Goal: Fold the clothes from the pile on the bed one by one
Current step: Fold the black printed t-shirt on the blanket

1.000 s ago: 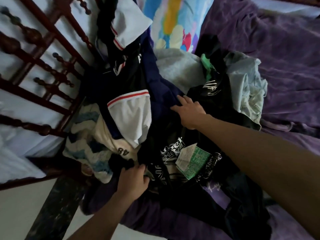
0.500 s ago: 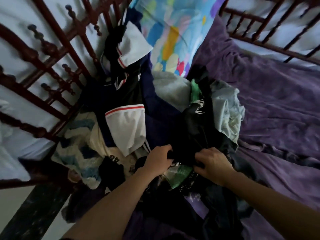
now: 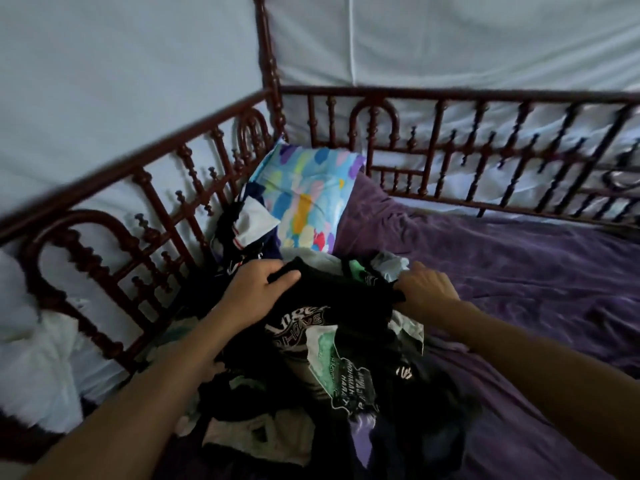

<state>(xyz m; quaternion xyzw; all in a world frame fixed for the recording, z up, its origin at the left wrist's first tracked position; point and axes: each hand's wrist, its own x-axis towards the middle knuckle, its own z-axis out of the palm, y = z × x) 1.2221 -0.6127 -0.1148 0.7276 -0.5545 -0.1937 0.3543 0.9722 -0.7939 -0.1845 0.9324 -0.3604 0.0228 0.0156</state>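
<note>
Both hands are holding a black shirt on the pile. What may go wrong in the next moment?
1. The black shirt, gripped by the left hand and right hand, looks tangled with the pile; lifting may drag other clothes along.
2. The pile lies near the bed's edge beside the wooden rail, so loose pieces might slip off.
</note>
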